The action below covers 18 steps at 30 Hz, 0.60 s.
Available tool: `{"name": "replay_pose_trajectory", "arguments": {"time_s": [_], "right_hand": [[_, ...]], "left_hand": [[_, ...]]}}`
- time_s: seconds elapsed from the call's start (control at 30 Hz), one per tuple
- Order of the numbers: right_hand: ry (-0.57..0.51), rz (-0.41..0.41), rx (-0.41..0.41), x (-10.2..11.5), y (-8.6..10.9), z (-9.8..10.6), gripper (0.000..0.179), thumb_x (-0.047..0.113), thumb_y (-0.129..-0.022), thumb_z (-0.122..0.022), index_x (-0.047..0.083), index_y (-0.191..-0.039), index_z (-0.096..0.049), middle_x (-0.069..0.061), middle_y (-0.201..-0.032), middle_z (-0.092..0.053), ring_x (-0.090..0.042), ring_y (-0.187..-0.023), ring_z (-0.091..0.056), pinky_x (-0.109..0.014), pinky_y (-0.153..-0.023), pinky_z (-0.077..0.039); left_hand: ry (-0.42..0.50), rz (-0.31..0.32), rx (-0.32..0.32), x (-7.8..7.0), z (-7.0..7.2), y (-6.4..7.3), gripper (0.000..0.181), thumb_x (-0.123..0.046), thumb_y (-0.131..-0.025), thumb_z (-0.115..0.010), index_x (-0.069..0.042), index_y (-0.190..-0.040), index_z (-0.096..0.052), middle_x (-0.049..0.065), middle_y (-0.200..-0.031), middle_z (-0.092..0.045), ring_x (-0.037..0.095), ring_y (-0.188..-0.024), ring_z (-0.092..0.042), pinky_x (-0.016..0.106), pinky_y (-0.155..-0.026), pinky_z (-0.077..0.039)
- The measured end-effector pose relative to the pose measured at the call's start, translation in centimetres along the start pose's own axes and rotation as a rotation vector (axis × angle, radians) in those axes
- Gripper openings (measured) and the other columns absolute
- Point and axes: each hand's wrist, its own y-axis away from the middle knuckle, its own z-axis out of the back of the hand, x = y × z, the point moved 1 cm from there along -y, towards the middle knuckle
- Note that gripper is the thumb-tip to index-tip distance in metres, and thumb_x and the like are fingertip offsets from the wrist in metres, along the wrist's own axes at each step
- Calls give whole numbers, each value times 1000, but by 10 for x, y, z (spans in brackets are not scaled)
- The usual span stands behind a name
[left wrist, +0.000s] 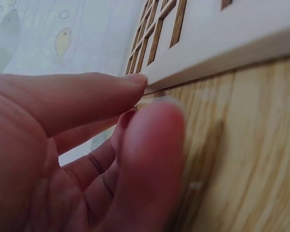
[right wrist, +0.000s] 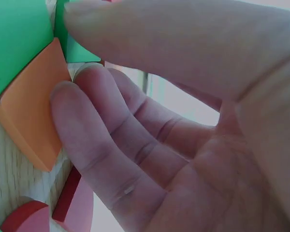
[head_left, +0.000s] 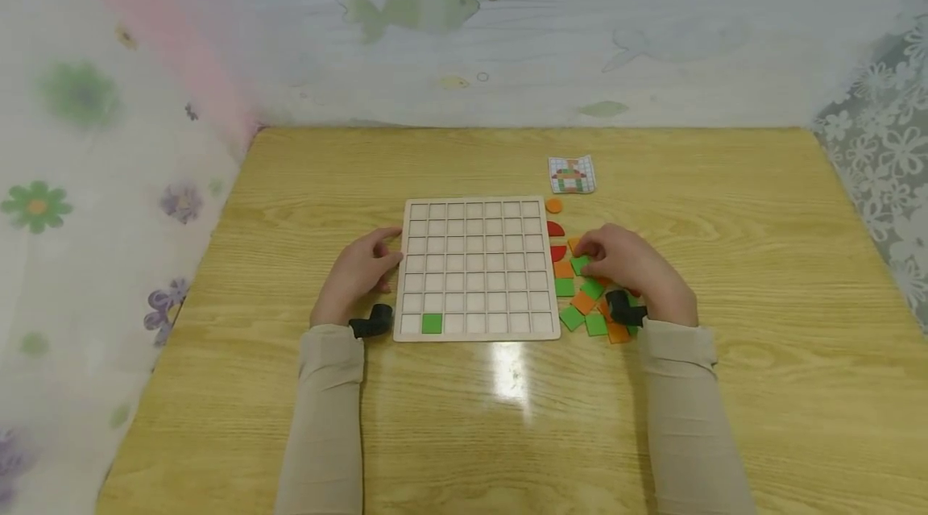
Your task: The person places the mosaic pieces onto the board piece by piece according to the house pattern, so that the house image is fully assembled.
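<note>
A pale wooden grid board (head_left: pixel 478 337) lies on the table, with one green square tile (head_left: pixel 432 324) in its bottom row. At the board's left edge, my left hand (head_left: pixel 355 272) touches the side with its fingertips, fingers relaxed. My right hand (head_left: pixel 629 265) is over the loose pieces right of the board and pinches a green square tile (head_left: pixel 580 265) between thumb and fingers. In the right wrist view, the thumb lies against that green tile (right wrist: pixel 82 48), and the other fingertips are beside an orange tile (right wrist: pixel 36 106).
Several green and orange square tiles (head_left: pixel 572 319) are scattered right of the board, some partly under my right wrist. Two red half-round pieces (head_left: pixel 555 229) and an orange round piece (head_left: pixel 554 206) lie along the board's right edge. Behind them is a small pattern card (head_left: pixel 571 175).
</note>
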Motion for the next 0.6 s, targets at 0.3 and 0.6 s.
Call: {"name": "replay_pose_trajectory", "arguments": {"time_s": [0.3, 0.6], "right_hand": [[26, -35, 18, 8, -2, -1, 24, 12, -78, -67, 6, -100, -59, -11, -98, -49, -24, -86, -46, -38, -77, -41], [-35, -53, 29, 4, -1, -2, 18, 15, -80, -66, 9, -93, -55, -5, -89, -55, -22, -81, -48, -34, -71, -39]], "left_hand": [[1, -14, -2, 2, 3, 1, 45, -25, -91, -52, -23, -134, -40, 11, -89, -47, 22, -56, -54, 32, -53, -51], [-5, -14, -7, 2, 0, 0, 45, -25, -90, -53, -25, -133, -41, 10, -90, -47, 22, -55, -55, 33, -53, -51]]}}
